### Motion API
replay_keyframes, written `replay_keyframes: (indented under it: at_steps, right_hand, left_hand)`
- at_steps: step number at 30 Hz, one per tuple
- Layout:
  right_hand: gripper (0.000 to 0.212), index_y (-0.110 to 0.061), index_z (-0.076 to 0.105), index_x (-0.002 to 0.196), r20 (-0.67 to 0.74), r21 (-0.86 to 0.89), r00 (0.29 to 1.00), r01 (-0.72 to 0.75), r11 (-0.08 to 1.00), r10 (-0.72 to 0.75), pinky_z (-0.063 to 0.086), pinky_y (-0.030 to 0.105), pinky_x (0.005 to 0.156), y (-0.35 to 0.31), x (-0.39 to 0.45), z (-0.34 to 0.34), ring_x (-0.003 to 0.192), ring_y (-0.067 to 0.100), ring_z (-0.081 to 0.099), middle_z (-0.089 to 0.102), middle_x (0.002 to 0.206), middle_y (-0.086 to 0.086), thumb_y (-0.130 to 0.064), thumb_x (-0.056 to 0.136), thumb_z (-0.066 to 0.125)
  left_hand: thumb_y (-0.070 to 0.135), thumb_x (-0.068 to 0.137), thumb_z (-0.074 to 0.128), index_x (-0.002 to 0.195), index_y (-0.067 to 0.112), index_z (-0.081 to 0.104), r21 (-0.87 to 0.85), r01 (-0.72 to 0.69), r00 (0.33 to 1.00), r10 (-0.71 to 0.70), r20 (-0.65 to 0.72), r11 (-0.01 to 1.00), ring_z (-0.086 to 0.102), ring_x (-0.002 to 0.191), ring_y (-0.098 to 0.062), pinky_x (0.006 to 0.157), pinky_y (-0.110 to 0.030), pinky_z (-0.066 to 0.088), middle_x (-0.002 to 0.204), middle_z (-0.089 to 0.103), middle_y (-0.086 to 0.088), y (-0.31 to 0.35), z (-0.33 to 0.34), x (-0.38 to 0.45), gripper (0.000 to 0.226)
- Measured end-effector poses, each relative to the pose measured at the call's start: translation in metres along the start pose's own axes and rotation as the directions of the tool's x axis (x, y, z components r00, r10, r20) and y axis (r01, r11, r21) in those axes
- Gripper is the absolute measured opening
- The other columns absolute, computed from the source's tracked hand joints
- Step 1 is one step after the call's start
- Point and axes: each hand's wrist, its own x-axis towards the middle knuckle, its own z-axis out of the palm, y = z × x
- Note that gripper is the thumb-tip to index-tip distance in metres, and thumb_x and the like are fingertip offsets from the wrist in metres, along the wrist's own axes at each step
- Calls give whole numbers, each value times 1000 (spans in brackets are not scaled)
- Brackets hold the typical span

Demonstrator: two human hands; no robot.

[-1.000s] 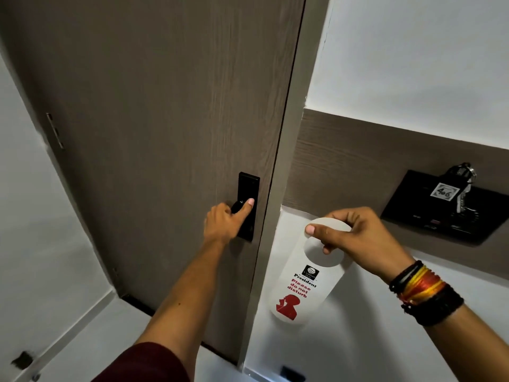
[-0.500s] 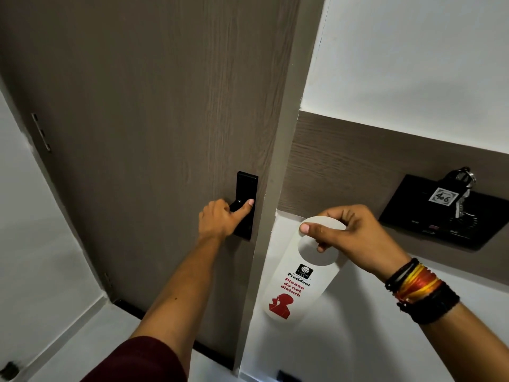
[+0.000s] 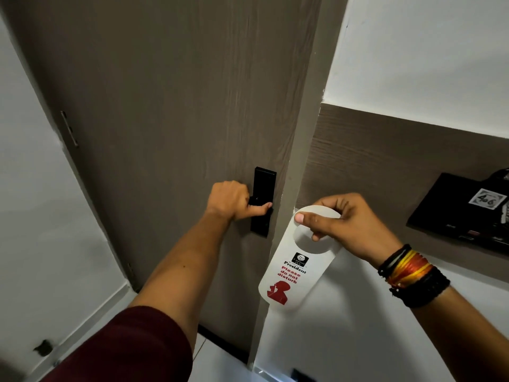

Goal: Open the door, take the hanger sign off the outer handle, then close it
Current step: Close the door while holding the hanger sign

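Observation:
The brown wood-grain door [image 3: 170, 106] fills the centre and sits flush against its frame [image 3: 297, 166]. My left hand [image 3: 234, 201] grips the black handle on the black lock plate [image 3: 264, 186], thumb laid along the lever. My right hand [image 3: 347, 224] holds the white "Please do not disturb" hanger sign [image 3: 292, 271] by its top loop, just right of the frame. The sign hangs down freely in front of the white wall.
A black key-card holder [image 3: 451, 210] with a tagged key sits on the brown wall band at the right. White wall stands to the left of the door, with hinges along that edge. Pale floor tiles [image 3: 217, 362] show below.
My left hand has settled lower on the handle, thumb now lying flat along the lever. The sign stays in my right hand. The view has shifted slightly.

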Motion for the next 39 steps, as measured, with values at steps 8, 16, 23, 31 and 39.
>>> replay_keyframes:
  at_steps: [8, 16, 23, 31, 39]
  right_hand:
    - [15, -10, 80, 77, -13, 28, 999, -31, 999, 31, 51, 18, 56, -2, -22, 8, 58, 13, 66, 71, 60, -6, -23, 86, 82]
    - [19, 0, 80, 85, -55, 74, 993, -97, 993, 101, 53, 19, 55, -4, -58, 5, 54, 10, 65, 71, 60, -7, -19, 87, 80]
    - [20, 6, 76, 87, -159, 91, 982, -86, 992, 100, 55, 15, 50, -28, -65, -5, 51, 10, 63, 71, 71, 11, -13, 87, 79]
    - [31, 5, 76, 104, -134, 151, 990, -15, 988, 36, 63, 22, 66, -57, -51, 18, 72, 22, 70, 75, 91, 19, -17, 84, 83]
    - [22, -8, 75, 111, -41, 177, 983, -168, 970, 177, 57, 48, 97, 21, -102, 15, 99, 25, 75, 79, 110, 16, -17, 90, 76]
  left_hand:
    - [89, 80, 47, 50, 16, 49, 77, -3, 1000, 2, 16, 997, 54, 61, -27, 64, -31, 38, 53, 44, 0, 3, -1, -1, 79]
    - [87, 89, 27, 98, 13, 69, 192, 162, 982, -177, 63, 968, 63, 103, -32, 98, -45, 42, 94, 70, -13, 27, -22, -32, 85]
    - [32, 105, 55, 104, 27, 71, -744, 38, 999, -13, 39, 667, 68, 82, -22, 82, -39, 56, 94, 78, -4, 50, -38, -172, 17]
    - [24, 105, 59, 107, 11, 75, -932, 70, 973, 180, 142, 356, 78, 97, -6, 84, -19, 61, 106, 83, 6, 32, -61, -215, 21]
    - [19, 105, 59, 111, 3, 73, -967, 159, 972, 142, 189, 199, 79, 91, -11, 73, -22, 62, 106, 83, -3, 34, -47, -217, 22]
